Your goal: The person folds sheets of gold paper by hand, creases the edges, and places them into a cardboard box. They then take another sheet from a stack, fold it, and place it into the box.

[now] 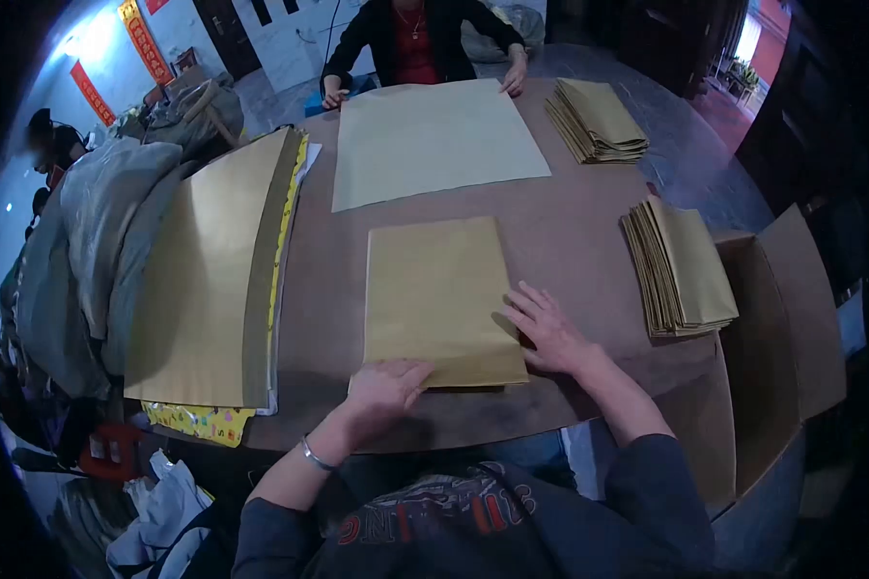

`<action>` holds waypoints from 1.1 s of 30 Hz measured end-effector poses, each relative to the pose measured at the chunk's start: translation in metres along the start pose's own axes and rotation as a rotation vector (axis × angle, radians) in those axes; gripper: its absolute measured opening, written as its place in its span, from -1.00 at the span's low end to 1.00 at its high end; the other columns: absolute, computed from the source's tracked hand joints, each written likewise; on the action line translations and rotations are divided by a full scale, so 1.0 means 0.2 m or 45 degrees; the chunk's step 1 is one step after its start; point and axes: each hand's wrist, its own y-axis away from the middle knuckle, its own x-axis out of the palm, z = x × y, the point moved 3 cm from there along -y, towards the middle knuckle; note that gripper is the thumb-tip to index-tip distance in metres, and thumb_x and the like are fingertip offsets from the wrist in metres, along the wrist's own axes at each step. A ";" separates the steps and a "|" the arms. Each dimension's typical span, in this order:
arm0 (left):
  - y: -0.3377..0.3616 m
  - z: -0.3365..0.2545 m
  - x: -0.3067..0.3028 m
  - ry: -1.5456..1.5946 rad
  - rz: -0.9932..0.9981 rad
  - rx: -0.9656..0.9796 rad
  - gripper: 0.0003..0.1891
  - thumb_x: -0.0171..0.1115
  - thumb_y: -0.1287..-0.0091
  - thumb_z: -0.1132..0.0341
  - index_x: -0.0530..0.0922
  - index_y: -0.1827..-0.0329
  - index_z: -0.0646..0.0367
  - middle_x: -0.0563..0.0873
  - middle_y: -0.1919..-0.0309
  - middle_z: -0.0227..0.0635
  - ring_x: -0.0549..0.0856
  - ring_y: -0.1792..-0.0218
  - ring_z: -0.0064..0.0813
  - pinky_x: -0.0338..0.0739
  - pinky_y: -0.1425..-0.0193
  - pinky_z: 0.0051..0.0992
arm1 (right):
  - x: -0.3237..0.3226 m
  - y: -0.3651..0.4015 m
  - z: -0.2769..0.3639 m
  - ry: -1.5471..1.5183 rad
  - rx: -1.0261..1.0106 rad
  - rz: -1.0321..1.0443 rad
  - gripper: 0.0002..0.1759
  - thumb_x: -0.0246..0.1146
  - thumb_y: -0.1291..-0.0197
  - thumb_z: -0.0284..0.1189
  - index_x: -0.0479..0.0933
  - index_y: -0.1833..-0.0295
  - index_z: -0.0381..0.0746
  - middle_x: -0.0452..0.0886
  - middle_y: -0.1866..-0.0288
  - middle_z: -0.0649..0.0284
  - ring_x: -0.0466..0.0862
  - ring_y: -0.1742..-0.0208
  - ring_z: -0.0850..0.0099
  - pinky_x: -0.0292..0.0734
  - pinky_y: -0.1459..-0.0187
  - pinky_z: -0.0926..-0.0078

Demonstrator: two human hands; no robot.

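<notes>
Pressing on the near edge of a folded brown paper sheet (439,289), the left hand (386,386) lies palm down, fingers loosely together and pointing right, with a bracelet on its wrist. The right hand (548,333) reaches in from the right, palm down, fingers spread apart, their tips touching the sheet's lower right edge; neither hand clamps anything. The sheet is a plain tan rectangle, longer than wide, lying flat on the round table (570,241) directly before the person, near its front edge. Counted: one folded sheet under the hands, one large unfolded sheet (430,140) beyond it, two stacks of folded sheets on the right, a nearer stack (686,265) and a farther stack (599,118), one pile of big sheets (208,280) at left, one open cardboard box (792,318) at right. A person opposite rests two hands on the large sheet's far corners.
</notes>
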 end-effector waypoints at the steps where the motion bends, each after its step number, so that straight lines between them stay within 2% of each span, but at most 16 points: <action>1: 0.02 -0.02 -0.03 -0.010 0.003 0.003 -0.66 0.21 -0.26 0.31 0.60 -0.12 0.00 0.73 0.01 -0.28 0.72 0.05 -0.20 0.62 0.09 -0.28 | 0.01 -0.02 0.01 0.020 -0.035 0.060 -0.24 0.41 0.02 -0.37 0.39 -0.37 -0.12 0.37 -0.40 0.01 0.30 -0.48 -0.10 0.23 -0.43 -0.12; 3: 0.07 -0.06 -0.06 0.004 0.131 0.024 -0.69 0.20 -0.26 0.33 0.60 -0.08 0.02 0.75 0.10 -0.30 0.73 0.13 -0.20 0.63 0.12 -0.26 | 0.03 -0.02 0.02 -0.057 -0.077 0.097 -0.32 0.39 -0.02 -0.36 0.44 -0.34 -0.10 0.38 -0.42 0.04 0.28 -0.51 -0.04 0.22 -0.42 -0.17; 6: 0.13 -0.13 -0.13 0.092 0.164 -0.038 -0.72 0.19 -0.23 0.37 0.62 -0.01 0.03 0.75 0.14 -0.29 0.74 0.14 -0.24 0.61 0.10 -0.26 | 0.08 0.00 0.06 -0.055 -0.182 0.215 -0.53 0.32 -0.13 -0.39 0.53 -0.21 -0.08 0.43 -0.39 0.06 0.29 -0.52 0.04 0.26 -0.40 -0.17; 10: 0.24 -0.03 -0.17 0.079 0.055 -0.011 -0.74 0.20 -0.17 0.39 0.64 0.07 0.01 0.75 0.18 -0.29 0.74 0.16 -0.26 0.58 0.08 -0.27 | 0.16 0.09 0.07 -0.138 -0.185 0.176 -0.55 0.31 -0.15 -0.40 0.54 -0.20 -0.08 0.43 -0.41 0.09 0.33 -0.50 0.04 0.27 -0.39 -0.16; 13: 0.29 -0.01 -0.24 -0.041 0.126 -0.177 -0.71 0.20 -0.14 0.39 0.65 0.06 0.04 0.75 0.18 -0.27 0.73 0.16 -0.24 0.56 0.05 -0.28 | 0.11 0.14 0.09 -0.190 -0.142 0.189 -0.56 0.32 -0.14 -0.40 0.55 -0.19 -0.10 0.44 -0.40 0.10 0.34 -0.49 0.05 0.26 -0.39 -0.21; 19: 0.39 -0.03 -0.32 0.572 0.035 -0.092 -0.81 0.22 -0.28 0.36 0.70 0.12 0.17 0.76 0.21 -0.15 0.73 0.19 -0.13 0.60 -0.01 -0.27 | 0.07 0.26 0.11 -0.291 -0.115 0.283 -0.60 0.33 -0.16 -0.40 0.58 -0.15 -0.12 0.48 -0.38 0.12 0.37 -0.47 0.05 0.22 -0.38 -0.32; 21: 0.40 -0.02 -0.33 0.815 -0.014 -0.252 -0.85 0.21 -0.34 0.35 0.67 0.30 0.23 0.73 0.35 -0.15 0.72 0.31 -0.16 0.62 -0.01 -0.34 | 0.06 0.26 0.10 -0.281 -0.098 0.281 -0.64 0.32 -0.19 -0.40 0.58 -0.13 -0.12 0.50 -0.35 0.12 0.40 -0.46 0.07 0.22 -0.38 -0.32; 22: 0.42 0.00 -0.32 0.817 -0.016 -0.251 -0.85 0.21 -0.34 0.35 0.67 0.30 0.23 0.73 0.35 -0.15 0.72 0.31 -0.16 0.62 -0.01 -0.34 | 0.06 0.26 0.10 -0.379 -0.041 0.234 -0.68 0.29 -0.23 -0.41 0.59 -0.11 -0.13 0.54 -0.30 0.10 0.43 -0.43 0.09 0.22 -0.38 -0.29; 24: 0.49 0.07 -0.29 1.048 -0.060 -0.312 -0.76 0.14 -0.43 0.35 0.60 0.42 0.26 0.65 0.49 -0.23 0.68 0.41 -0.36 0.61 0.11 -0.43 | 0.06 0.27 0.10 -0.479 0.018 0.195 -0.71 0.26 -0.26 -0.42 0.60 -0.10 -0.13 0.57 -0.25 0.09 0.47 -0.41 0.11 0.23 -0.39 -0.26; 25: 0.50 0.08 -0.26 1.052 -0.060 -0.318 -0.76 0.14 -0.43 0.35 0.60 0.42 0.26 0.65 0.49 -0.23 0.68 0.41 -0.36 0.61 0.11 -0.43 | 0.07 0.28 0.09 -0.527 0.102 0.167 -0.72 0.24 -0.28 -0.42 0.59 -0.10 -0.17 0.60 -0.21 0.08 0.51 -0.34 0.12 0.22 -0.40 -0.21; 27: 0.54 0.15 -0.20 1.210 -0.133 -0.622 -0.67 0.09 -0.49 0.32 0.53 0.49 0.24 0.59 0.53 -0.39 0.60 0.44 -0.58 0.55 0.21 -0.47 | 0.10 0.28 0.09 -0.615 0.268 0.111 -0.73 0.20 -0.32 -0.44 0.57 -0.10 -0.24 0.65 -0.13 0.06 0.60 -0.22 0.13 0.21 -0.44 -0.10; 28: 0.53 0.18 -0.16 1.212 -0.136 -0.626 -0.67 0.09 -0.49 0.32 0.53 0.49 0.24 0.59 0.53 -0.39 0.60 0.44 -0.58 0.55 0.21 -0.47 | 0.10 0.26 0.10 -0.581 0.236 -0.069 -0.81 0.16 -0.33 -0.46 0.57 0.04 -0.29 0.68 0.10 0.00 0.65 0.02 0.02 0.41 -0.24 0.01; 29: 0.49 0.24 -0.11 1.294 -0.333 -0.718 -0.67 0.07 -0.51 0.30 0.56 0.46 0.24 0.60 0.51 -0.44 0.58 0.42 -0.64 0.52 0.25 -0.49 | 0.10 0.25 0.11 -0.580 0.230 -0.066 -0.81 0.16 -0.33 -0.46 0.57 0.04 -0.29 0.68 0.10 0.00 0.65 0.02 0.02 0.41 -0.24 0.01; 31: 0.33 0.29 -0.06 1.536 -0.713 -0.955 -0.69 0.08 -0.51 0.27 0.61 0.38 0.26 0.62 0.46 -0.51 0.55 0.39 -0.69 0.48 0.28 -0.52 | 0.11 0.21 0.10 -0.569 0.442 -0.125 -0.83 0.14 -0.35 -0.43 0.53 0.19 -0.32 0.61 0.29 -0.05 0.61 0.20 -0.03 0.47 0.05 0.03; 32: 0.24 0.31 -0.03 1.698 -0.896 -1.102 -0.71 0.10 -0.50 0.28 0.63 0.33 0.27 0.63 0.44 -0.52 0.54 0.38 -0.68 0.47 0.27 -0.53 | 0.10 0.18 0.12 -0.595 0.390 -0.373 -0.81 0.14 -0.36 -0.42 0.48 0.29 -0.32 0.53 0.42 -0.06 0.55 0.33 -0.05 0.40 0.23 0.03; 33: 0.23 0.44 0.06 1.701 -0.898 -1.100 -0.71 0.10 -0.50 0.28 0.63 0.33 0.27 0.63 0.44 -0.52 0.54 0.38 -0.68 0.47 0.27 -0.53 | 0.10 0.15 0.15 -0.592 0.389 -0.372 -0.81 0.14 -0.36 -0.42 0.48 0.29 -0.32 0.53 0.42 -0.06 0.55 0.33 -0.05 0.40 0.23 0.03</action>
